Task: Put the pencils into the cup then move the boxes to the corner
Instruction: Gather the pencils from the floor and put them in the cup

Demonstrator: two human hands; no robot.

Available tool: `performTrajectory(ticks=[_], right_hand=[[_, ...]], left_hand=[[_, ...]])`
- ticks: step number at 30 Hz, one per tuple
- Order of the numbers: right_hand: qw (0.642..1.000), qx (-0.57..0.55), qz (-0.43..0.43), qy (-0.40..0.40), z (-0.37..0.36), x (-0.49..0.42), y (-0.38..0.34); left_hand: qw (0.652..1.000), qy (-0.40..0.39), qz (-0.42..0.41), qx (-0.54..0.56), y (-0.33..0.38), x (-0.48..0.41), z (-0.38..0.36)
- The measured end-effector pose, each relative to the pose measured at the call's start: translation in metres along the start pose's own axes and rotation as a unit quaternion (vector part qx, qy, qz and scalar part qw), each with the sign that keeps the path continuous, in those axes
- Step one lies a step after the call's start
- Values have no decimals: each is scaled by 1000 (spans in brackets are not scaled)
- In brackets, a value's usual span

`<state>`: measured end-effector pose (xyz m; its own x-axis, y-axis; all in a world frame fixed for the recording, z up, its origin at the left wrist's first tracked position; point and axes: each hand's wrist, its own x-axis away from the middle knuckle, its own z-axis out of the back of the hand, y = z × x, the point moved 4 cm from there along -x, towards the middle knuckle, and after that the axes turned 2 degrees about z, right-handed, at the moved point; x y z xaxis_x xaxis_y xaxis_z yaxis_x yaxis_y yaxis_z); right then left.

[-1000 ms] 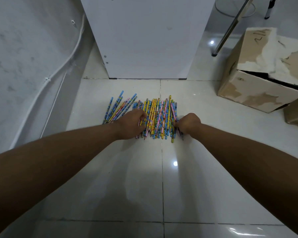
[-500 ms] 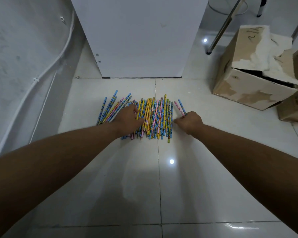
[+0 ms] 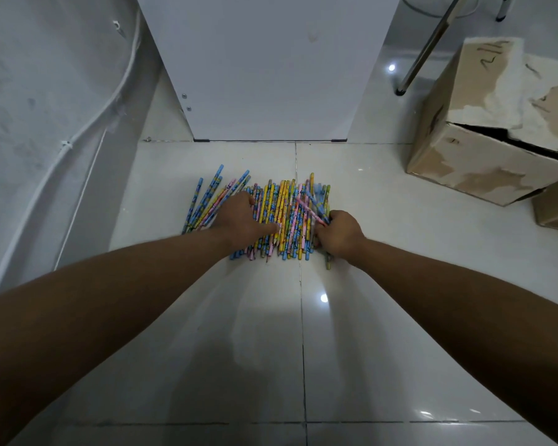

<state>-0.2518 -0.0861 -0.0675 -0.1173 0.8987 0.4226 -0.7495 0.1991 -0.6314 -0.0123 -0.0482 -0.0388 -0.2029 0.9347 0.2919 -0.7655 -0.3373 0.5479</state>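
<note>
Below, glossy tile floor (image 3: 400, 317) (white cabinet (image 3: 264, 75) beyond), left hand (image 3: 242, 220) flat on pencils (image 3: 287, 204), right hand (image 3: 339, 233) pinching some.

Your left hand (image 3: 239, 222) and right hand (image 3: 340, 235) are both bare. Back from the fingers, past the wrists, your forearms (image 3: 464, 304) run uncovered to the edge of view.

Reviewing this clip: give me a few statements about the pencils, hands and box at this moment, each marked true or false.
1. The pencils lie on the tiled floor. True.
2. A cup stands beside the pile. False: no cup is in view.
3. The right hand grips pencils at the pile's right edge. True.
4. The cardboard box sits left of the pencils. False: it sits to their right.
5. The left hand rests on the pile. True.
</note>
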Motion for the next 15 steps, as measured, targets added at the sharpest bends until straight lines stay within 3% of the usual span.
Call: performTrajectory(ticks=[13,15], right_hand=[[995,-81,-41,40,14,-2,6],[986,-150,-65,42,15,-4,11]], left_hand=[[1000,-1,3,-31,23,-1,-21],[999,0,2,-36,25,-3,-21]])
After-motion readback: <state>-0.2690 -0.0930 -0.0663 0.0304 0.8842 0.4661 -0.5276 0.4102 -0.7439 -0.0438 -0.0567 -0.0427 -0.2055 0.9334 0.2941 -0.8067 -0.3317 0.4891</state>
